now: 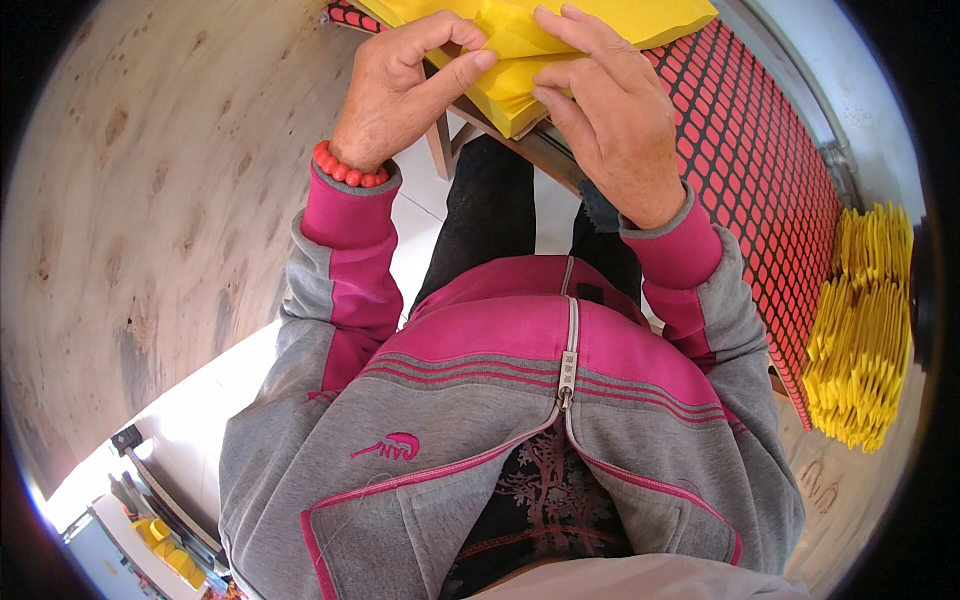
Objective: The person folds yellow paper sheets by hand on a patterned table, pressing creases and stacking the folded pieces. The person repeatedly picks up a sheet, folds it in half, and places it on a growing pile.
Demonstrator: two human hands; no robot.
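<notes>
A stack of thin yellow sheets (pixel 640 22) lies in front of me at the top of the head view, its top cut off by the picture's rim. My left hand (pixel 405 85) pinches the edge of a raised, folded yellow sheet (pixel 512 72) between thumb and forefinger. Red beads circle that wrist. On the right side of the same fold, my right hand (pixel 615 120) has its thumb and forefinger drawn close together at the sheet, while the other fingers rest over its upper side. Whether the material is paper or cloth, I cannot tell.
A red and black patterned cover (pixel 760 150) spreads to the right under the yellow sheets. Many folded yellow pieces (pixel 865 340) stand packed in rows at the far right. A wooden board (pixel 150 200) fills the left. Yellow objects (pixel 170 550) sit at the lower left.
</notes>
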